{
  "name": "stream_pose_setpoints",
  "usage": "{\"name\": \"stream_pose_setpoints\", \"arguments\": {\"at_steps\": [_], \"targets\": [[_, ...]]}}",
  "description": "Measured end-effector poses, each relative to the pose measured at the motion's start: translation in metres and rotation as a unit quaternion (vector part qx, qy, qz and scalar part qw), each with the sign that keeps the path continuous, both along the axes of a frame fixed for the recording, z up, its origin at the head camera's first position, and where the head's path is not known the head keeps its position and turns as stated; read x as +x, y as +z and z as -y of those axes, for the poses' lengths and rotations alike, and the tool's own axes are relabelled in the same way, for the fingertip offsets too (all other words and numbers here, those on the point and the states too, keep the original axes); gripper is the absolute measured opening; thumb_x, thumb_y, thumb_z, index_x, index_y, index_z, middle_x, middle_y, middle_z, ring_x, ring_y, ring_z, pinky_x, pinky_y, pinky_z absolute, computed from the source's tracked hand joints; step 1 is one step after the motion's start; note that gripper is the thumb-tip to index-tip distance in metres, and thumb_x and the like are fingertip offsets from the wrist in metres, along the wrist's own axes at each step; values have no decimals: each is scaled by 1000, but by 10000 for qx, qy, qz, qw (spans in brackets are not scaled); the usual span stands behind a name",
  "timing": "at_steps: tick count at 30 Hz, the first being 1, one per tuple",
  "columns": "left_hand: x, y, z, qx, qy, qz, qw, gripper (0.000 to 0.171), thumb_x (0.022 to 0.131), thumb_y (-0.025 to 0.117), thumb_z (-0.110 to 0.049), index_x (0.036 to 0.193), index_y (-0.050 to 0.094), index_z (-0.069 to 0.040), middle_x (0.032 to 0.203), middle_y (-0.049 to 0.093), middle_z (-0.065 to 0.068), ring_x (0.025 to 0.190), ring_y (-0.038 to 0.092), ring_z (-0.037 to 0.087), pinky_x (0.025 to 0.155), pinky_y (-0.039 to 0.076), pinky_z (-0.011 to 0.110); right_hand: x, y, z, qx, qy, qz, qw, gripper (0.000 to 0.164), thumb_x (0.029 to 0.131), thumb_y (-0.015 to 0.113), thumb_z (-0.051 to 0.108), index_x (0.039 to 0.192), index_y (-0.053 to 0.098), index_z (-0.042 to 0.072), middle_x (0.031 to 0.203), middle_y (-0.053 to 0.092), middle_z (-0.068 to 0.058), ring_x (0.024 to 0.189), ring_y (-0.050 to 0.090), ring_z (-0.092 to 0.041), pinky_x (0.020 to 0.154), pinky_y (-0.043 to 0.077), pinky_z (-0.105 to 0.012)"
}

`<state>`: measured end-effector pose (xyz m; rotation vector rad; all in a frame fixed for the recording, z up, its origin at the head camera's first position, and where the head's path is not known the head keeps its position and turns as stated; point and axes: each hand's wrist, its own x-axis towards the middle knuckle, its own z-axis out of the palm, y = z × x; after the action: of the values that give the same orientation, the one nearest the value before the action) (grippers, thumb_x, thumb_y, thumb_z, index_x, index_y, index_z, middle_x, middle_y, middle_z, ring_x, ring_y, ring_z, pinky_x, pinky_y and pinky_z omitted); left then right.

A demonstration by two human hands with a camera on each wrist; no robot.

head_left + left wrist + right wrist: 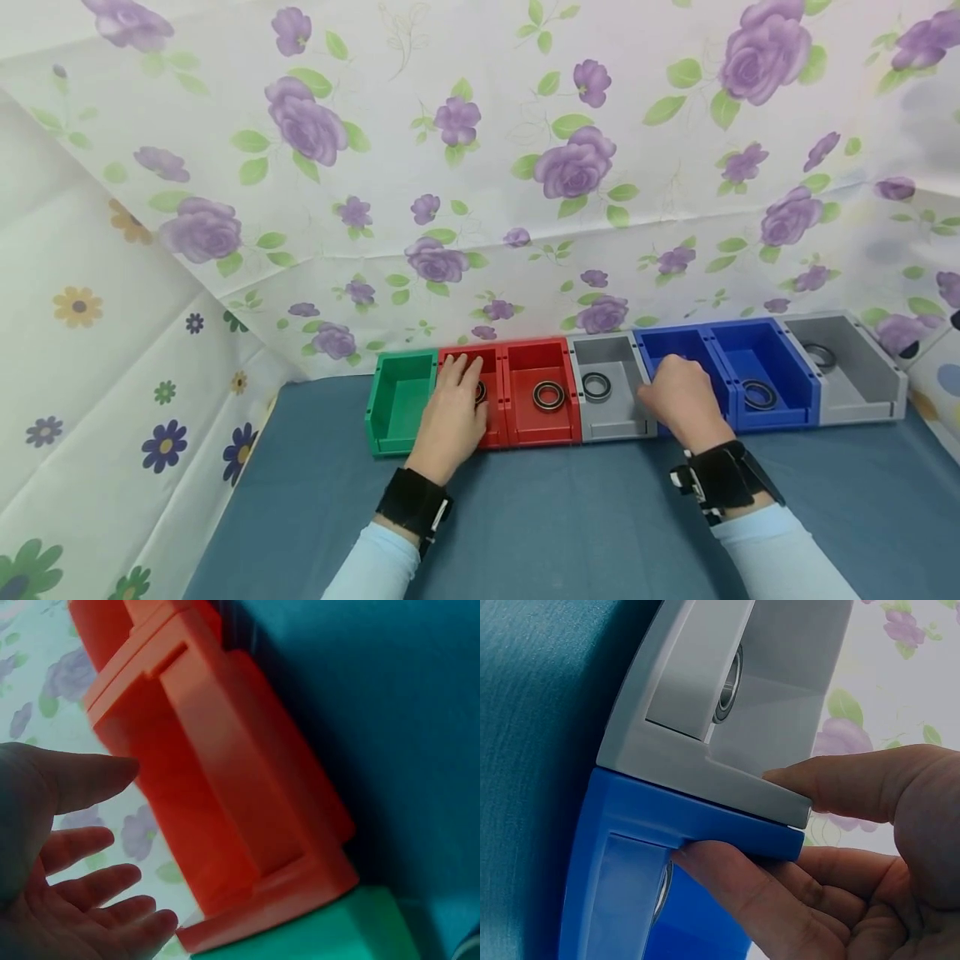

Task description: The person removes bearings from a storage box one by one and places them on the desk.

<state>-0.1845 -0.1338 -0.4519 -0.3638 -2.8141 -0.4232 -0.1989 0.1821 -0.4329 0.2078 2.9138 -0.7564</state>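
Observation:
My left hand (450,417) reaches over the left red bin (492,437), its fingers spread above the back part. A bearing (480,392) shows in that bin, partly covered by the hand. In the left wrist view the fingers are loosely extended and grip nothing. My right hand (688,404) pinches the adjoining side walls of a grey bin (682,761) and the left blue bin (622,802), thumb on the grey side and index finger on the blue side. One bearing (597,386) lies in that grey bin. Inside the blue bin, another bearing (662,892) is partly hidden by the front lip.
A green bin (405,400) forms the row's left end. Bearings also lie in the right red bin (536,362), the right blue bin (750,354) and the end grey bin (862,367). Flowered cloth (480,208) hangs behind; a blue cloth (555,517) covers the table.

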Motion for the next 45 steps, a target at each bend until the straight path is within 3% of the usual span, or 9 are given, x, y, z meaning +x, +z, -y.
{"name": "stream_pose_setpoints", "arguments": {"at_steps": [18,27,41,45], "targets": [[-21,-13,-10,-70,131,703,9974,62,85,65,-20,140,38,-5,141,34,19,133,24,38,100,31,45,-2,0,2,52,-10,102,9999,28,85,60,21,60,53,8,57,45,-4,51,49,-19,45,40,-28],[-23,-23,-11,6,365,1248,9915,63,85,64,-21,140,38,-6,141,32,23,131,23,43,99,33,47,-2,1,5,109,-2,152,9998,27,84,60,21,62,55,7,61,48,-6,53,50,-19,45,41,-29],[-25,-27,-14,-289,229,1641,9858,51,80,66,-14,129,54,-7,140,35,21,129,27,45,99,32,49,-2,1,3,97,-49,119,9999,28,85,59,21,61,52,7,58,46,-4,51,50,-18,44,40,-28],[-25,-27,-14,-444,274,1623,9854,43,82,65,-16,124,58,-10,134,43,18,122,38,40,94,39,47,-1,-1,3,82,-56,86,9999,28,84,59,20,61,52,7,57,45,-4,51,50,-18,44,40,-28]]}}
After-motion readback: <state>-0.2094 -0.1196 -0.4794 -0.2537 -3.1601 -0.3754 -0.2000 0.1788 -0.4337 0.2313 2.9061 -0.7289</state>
